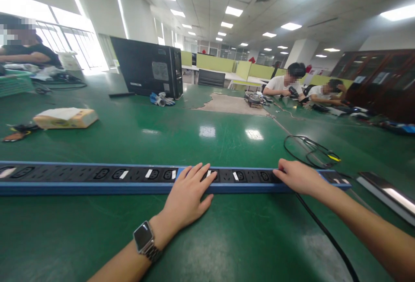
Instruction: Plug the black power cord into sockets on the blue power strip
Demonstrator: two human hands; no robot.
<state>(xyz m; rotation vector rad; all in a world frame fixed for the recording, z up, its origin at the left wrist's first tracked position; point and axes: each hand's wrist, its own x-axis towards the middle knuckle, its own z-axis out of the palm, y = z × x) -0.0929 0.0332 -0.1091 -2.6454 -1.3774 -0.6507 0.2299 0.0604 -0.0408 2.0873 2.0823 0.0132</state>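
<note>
A long blue power strip (81, 178) with black sockets and small white labels lies across the green table (207, 139), running from the left edge to the right. My left hand (188, 197) rests flat on its middle part, fingers spread over the sockets; a watch is on that wrist. My right hand (296, 176) lies on the strip near its right end, fingers curled over the sockets. A black cable (324, 230) runs under my right forearm toward the front.
A black computer case (147, 68) stands at the back centre, with gloves (162, 99) beside it. A tan box (65, 118) lies at left. A coiled black cable (308, 148) and a metal bar (385, 193) lie at right. People sit at the far left and far right.
</note>
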